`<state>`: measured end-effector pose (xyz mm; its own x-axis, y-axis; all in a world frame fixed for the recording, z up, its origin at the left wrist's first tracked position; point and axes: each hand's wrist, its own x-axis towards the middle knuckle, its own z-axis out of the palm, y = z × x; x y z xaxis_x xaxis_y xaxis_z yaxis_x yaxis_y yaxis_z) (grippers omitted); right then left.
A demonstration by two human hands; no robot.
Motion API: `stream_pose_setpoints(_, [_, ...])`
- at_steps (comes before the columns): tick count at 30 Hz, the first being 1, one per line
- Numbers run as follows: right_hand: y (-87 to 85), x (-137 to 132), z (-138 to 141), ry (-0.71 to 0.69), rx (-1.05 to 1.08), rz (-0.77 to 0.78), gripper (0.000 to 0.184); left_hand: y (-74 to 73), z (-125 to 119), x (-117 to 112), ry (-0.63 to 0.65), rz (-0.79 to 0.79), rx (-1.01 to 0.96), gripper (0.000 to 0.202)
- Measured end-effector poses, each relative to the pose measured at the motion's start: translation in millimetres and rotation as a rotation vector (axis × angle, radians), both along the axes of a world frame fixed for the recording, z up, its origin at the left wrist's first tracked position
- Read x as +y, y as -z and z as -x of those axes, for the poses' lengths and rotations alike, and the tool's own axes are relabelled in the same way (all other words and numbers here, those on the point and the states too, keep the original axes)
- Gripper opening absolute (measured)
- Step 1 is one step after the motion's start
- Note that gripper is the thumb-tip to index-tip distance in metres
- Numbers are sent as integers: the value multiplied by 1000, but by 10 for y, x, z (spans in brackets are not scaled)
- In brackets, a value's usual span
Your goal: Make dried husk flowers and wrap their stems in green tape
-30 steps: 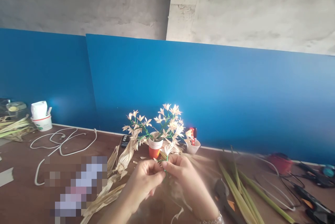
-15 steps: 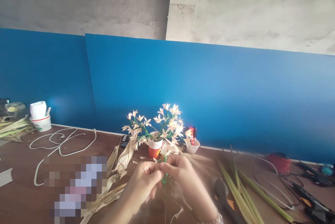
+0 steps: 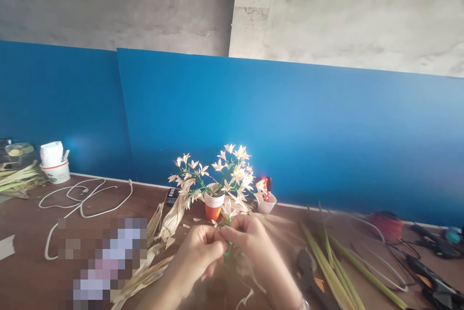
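My left hand (image 3: 203,251) and my right hand (image 3: 246,235) meet at the fingertips low in the middle of the view. Both are pinched closed around a pale artificial flower (image 3: 228,211) with a green-wrapped stem (image 3: 227,253). Its petals stick up above the fingers, while much of the stem is hidden by them. Just behind stands an orange and white paper cup (image 3: 213,206) holding branches of cream husk flowers (image 3: 237,172) on green stems. Dry corn husks (image 3: 174,218) lie left of the cup.
On the right are green leaf strips (image 3: 339,271), dark pliers-like tool (image 3: 308,271), a red container (image 3: 386,225) and black glue-gun-like tools (image 3: 431,271). A white cable (image 3: 87,199) and a white tub (image 3: 55,172) are on the left. Behind the cup, a small white cup (image 3: 267,203) holds red items. A blue panel (image 3: 290,126) backs the table.
The view has shifted very slightly. Both hands stay pinched together on the flower stem, with only a small movement of the flower between the fingers.
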<state>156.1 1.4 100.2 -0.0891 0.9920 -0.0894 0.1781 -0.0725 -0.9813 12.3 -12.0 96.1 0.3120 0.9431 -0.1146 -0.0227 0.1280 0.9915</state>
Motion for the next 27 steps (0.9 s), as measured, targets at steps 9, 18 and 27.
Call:
stream_pose_setpoints(9, [38, 18, -52, -275, 424, 33, 40, 16, 20, 27, 31, 63, -256, 28])
stream_pose_setpoints(18, [32, -7, -57, -342, 519, 33, 36, -31, 32, -24, 111, 108, -250, 30])
stream_pose_setpoints(27, [12, -31, -56, -213, 408, 93, 38, 27, 37, -15, 75, -24, -21, 25])
